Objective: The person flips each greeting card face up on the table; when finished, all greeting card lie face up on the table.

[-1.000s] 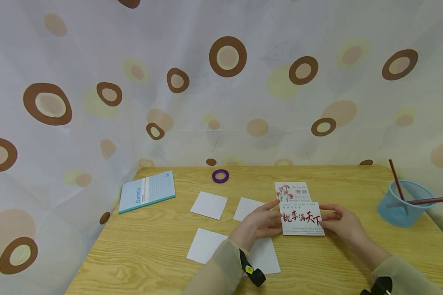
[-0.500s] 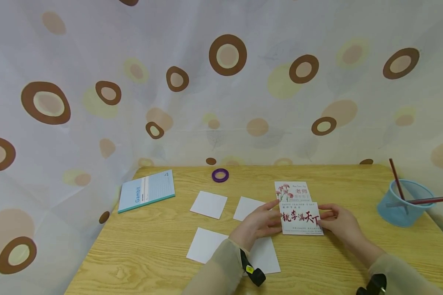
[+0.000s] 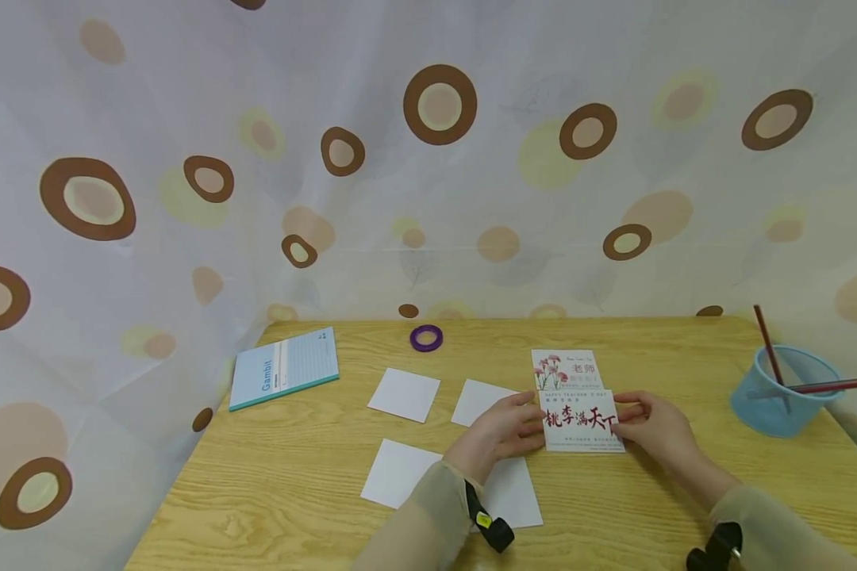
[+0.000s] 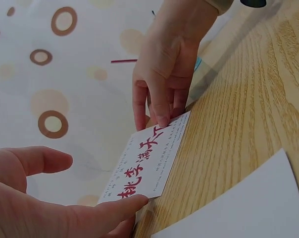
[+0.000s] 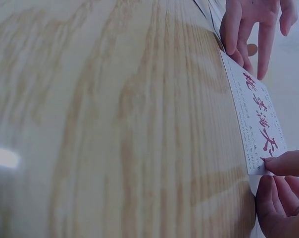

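Both hands are at a white greeting card (image 3: 582, 440) with large red Chinese characters. My left hand (image 3: 496, 436) holds its left edge; in the left wrist view the thumb (image 4: 120, 207) lies over the corner, with a finger partly showing beneath. The right hand (image 3: 660, 434) pinches the right edge, thumb (image 5: 290, 163) on the printed face and fingers behind. Just beyond lies a second card (image 3: 567, 371) with pink flowers, its lower part covered by the held card. Whether the held card touches the table is hard to tell.
White square papers (image 3: 403, 395) lie to the left, some partly under the left hand and sleeve. Farther back are a purple ring (image 3: 426, 346) and a blue notebook (image 3: 286, 369). A blue cup (image 3: 774, 404) with dark red sticks stands at the right edge of the table (image 3: 257, 507).
The held card has shifted very slightly left, and my right hand and forearm have eased left with it. My left hand stays almost still at the card's left edge.
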### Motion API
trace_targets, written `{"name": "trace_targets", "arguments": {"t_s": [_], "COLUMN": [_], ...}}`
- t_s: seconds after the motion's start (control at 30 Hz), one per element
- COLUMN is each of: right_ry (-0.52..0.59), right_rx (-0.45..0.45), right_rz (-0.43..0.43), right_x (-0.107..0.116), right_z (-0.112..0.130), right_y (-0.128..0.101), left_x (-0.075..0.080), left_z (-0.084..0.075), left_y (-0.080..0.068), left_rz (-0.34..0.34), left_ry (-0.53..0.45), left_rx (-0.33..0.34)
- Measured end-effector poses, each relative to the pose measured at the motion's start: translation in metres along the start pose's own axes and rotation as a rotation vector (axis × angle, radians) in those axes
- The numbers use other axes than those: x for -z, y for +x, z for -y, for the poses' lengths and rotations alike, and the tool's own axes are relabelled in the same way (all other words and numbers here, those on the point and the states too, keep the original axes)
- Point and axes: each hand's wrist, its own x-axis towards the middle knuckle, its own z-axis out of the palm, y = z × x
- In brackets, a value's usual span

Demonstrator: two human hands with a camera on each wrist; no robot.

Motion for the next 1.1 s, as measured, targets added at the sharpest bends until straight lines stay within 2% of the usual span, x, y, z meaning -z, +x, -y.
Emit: {"name": "trace_targets", "arguments": {"t_s": [0.4, 1.1], "right_ry": [-0.067, -0.127], "right_rx": [0.011, 0.011], "right_rz": [0.003, 0.034], "right_x": [0.000, 0.001], "right_z": [-0.004, -0.004], "right_y": [0.004, 0.012], "left_x": [-0.002, 0.000], "left_z": [-0.001, -0.002], "left_y": [-0.002, 0.000], "left_rz": [-0.007, 0.000], "left_ry": [0.014, -0.019], "left_rx": [0.008, 0.007]}}
